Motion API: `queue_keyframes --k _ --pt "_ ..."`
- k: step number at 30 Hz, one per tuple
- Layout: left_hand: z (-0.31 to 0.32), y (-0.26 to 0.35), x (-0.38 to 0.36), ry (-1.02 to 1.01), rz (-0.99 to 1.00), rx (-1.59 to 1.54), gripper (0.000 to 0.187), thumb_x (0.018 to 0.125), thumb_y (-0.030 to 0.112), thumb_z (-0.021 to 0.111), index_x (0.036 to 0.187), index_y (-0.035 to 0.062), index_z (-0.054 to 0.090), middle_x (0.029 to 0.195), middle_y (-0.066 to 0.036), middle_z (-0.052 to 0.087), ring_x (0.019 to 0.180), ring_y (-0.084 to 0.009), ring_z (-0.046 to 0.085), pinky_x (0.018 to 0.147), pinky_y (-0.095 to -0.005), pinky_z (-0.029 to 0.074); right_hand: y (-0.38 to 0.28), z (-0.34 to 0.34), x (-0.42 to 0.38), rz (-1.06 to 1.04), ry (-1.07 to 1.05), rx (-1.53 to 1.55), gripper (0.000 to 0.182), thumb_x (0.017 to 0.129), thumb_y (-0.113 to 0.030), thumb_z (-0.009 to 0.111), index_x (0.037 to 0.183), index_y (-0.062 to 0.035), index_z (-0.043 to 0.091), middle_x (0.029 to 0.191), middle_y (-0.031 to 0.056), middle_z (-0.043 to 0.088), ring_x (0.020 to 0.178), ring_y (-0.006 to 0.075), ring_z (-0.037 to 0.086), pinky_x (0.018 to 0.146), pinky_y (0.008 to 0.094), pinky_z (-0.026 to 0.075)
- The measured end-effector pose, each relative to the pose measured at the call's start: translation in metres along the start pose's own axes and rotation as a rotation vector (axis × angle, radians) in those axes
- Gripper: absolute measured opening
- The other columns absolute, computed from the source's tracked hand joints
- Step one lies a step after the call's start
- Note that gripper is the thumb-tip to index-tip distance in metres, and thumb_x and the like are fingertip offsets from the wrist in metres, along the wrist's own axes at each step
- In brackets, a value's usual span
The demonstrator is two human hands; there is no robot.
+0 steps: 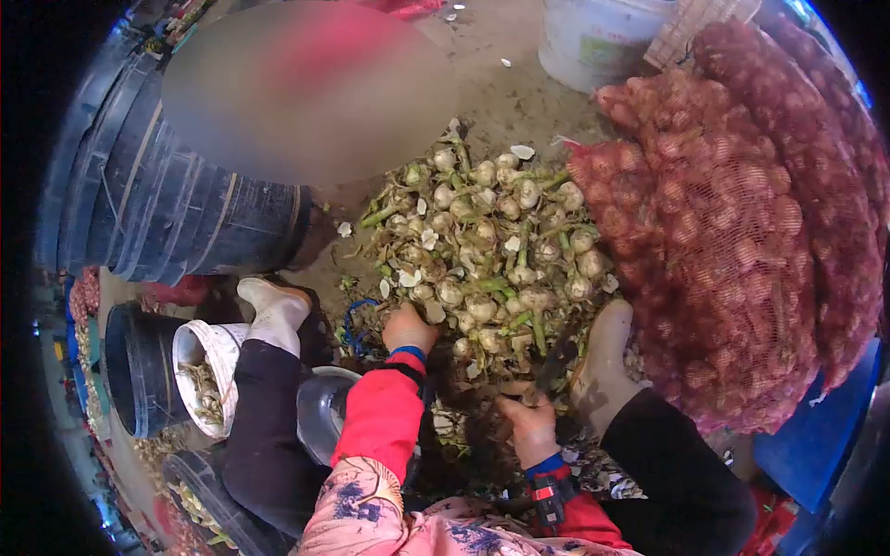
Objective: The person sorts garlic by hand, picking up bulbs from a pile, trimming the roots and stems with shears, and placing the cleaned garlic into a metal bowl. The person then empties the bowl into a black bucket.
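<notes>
A heap of garlic bulbs (482, 250) with green and dry stalks lies on the ground before me. My left hand (408, 331) is at its near left edge, fingers curled downward; I cannot tell what they close on. A pale piece shows right by its fingertips. Closer to my body, my right hand (530, 428) is closed round a knife, its dark blade (558, 360) pointing up toward the heap beside my right boot (604, 357). White skin scraps lie on and around the bulbs.
Full red mesh sacks (723, 232) stand at the right, a white bucket (593, 46) behind them. Stacked dark buckets (176, 204) lie at the left. A white pail (190, 389) with trimmings and a grey bucket (320, 408) flank my left leg. A blurred patch covers the upper left.
</notes>
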State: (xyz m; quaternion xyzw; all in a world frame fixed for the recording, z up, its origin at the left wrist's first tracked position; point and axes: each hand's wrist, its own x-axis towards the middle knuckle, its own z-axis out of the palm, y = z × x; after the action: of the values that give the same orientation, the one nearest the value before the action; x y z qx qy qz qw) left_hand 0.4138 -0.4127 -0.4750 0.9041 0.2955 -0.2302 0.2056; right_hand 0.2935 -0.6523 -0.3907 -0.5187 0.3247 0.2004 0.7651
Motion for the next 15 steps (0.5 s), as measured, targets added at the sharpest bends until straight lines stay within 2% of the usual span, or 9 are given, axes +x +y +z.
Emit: queue_keyframes --k 1,3,5,6,7,9,11,13,15 --pt "0.004 -0.001 -0.008 0.101 0.024 -0.031 0.058 0.067 0.033 0.074 0.114 0.0032 0.061 0.111 -0.021 0.066 0.106 -0.0377 0.061 0.089 -0.0431 0.049 -0.003 -0.001 -0.002 0.007 0.003 -0.006 0.02 0.078 -0.002 0.069 0.097 -0.0034 0.067 0.096 0.0019 0.064 0.088 0.0124 0.057 0.079 0.0276 0.045" --pt "-0.002 -0.035 0.003 0.042 0.05 -0.178 0.053 0.07 0.025 0.073 0.115 0.0011 0.061 0.106 -0.02 0.068 0.098 -0.0345 0.065 0.085 -0.0405 0.05 -0.01 0.005 -0.005 -0.024 -0.01 0.064 0.022 0.077 -0.001 0.068 0.099 -0.004 0.066 0.095 0.002 0.064 0.087 0.0129 0.058 0.078 0.029 0.046" --pt "-0.013 -0.061 0.003 -0.221 -0.042 -0.634 0.046 0.073 0.014 0.069 0.116 0.0003 0.062 0.102 -0.014 0.07 0.091 -0.0266 0.066 0.079 -0.0348 0.05 -0.008 0.004 -0.003 -0.031 -0.016 0.076 0.022 0.078 -0.002 0.068 0.1 -0.0042 0.066 0.094 0.0018 0.064 0.086 0.0124 0.058 0.077 0.0288 0.047" --pt "-0.051 -0.041 -0.033 -0.308 0.003 -0.795 0.042 0.075 0.006 0.065 0.117 -0.0004 0.062 0.097 -0.008 0.069 0.085 -0.0188 0.063 0.076 -0.0295 0.049 -0.008 0.003 -0.003 -0.04 -0.021 0.079 0.023 0.078 -0.002 0.068 0.101 -0.0044 0.065 0.093 0.0015 0.064 0.084 0.0118 0.059 0.075 0.0285 0.047" --pt "-0.067 -0.037 -0.049 -0.302 0.002 -0.789 0.042 0.075 0.006 0.065 0.117 -0.0004 0.062 0.097 -0.008 0.069 0.085 -0.0188 0.063 0.076 -0.0295 0.049 -0.01 0.004 -0.003 -0.037 -0.026 0.085 0.023 0.078 -0.002 0.068 0.101 -0.0044 0.065 0.093 0.0015 0.064 0.084 0.0118 0.059 0.075 0.0285 0.047" --pt "-0.082 -0.037 -0.077 -0.56 0.176 -0.945 0.045 0.081 0.014 0.064 0.122 -0.0035 0.058 0.109 -0.008 0.066 0.092 -0.0175 0.061 0.076 -0.0312 0.048 -0.019 0.008 -0.006 0.108 -0.009 0.05 0.022 0.079 -0.004 0.069 0.101 -0.0045 0.064 0.091 0.0014 0.064 0.08 0.0107 0.058 0.073 0.0272 0.047" --pt "-0.09 -0.029 -0.099 -0.641 0.225 -0.937 0.044 0.081 0.014 0.064 0.121 -0.0021 0.06 0.104 -0.006 0.066 0.087 -0.0156 0.061 0.076 -0.0299 0.048 -0.027 0.014 -0.011 0.138 -0.022 -0.001 0.025 0.081 -0.006 0.069 0.106 -0.0046 0.065 0.091 0.0013 0.065 0.076 0.0093 0.058 0.066 0.025 0.047" --pt "-0.088 -0.024 -0.117 -0.722 0.283 -0.932 0.043 0.08 0.014 0.065 0.12 -0.0007 0.061 0.099 -0.003 0.066 0.083 -0.0136 0.06 0.075 -0.0287 0.048 -0.025 0.021 -0.011 -0.092 -0.095 -0.114 0.034 0.083 -0.005 0.067 0.116 -0.0031 0.062 0.092 0.0037 0.064 0.077 0.0135 0.061 0.059 0.0289 0.053" --pt "-0.083 -0.021 -0.136 -0.88 0.228 -0.947 0.043 0.082 0.018 0.064 0.121 0.0 0.061 0.104 -0.002 0.066 0.086 -0.0124 0.06 0.074 -0.0265 0.047 -0.046 0.034 -0.026 -0.053 -0.167 -0.057 0.038 0.086 -0.006 0.065 0.123 -0.0018 0.059 0.098 0.0049 0.063 0.079 0.0127 0.061 0.06 0.0279 0.054"
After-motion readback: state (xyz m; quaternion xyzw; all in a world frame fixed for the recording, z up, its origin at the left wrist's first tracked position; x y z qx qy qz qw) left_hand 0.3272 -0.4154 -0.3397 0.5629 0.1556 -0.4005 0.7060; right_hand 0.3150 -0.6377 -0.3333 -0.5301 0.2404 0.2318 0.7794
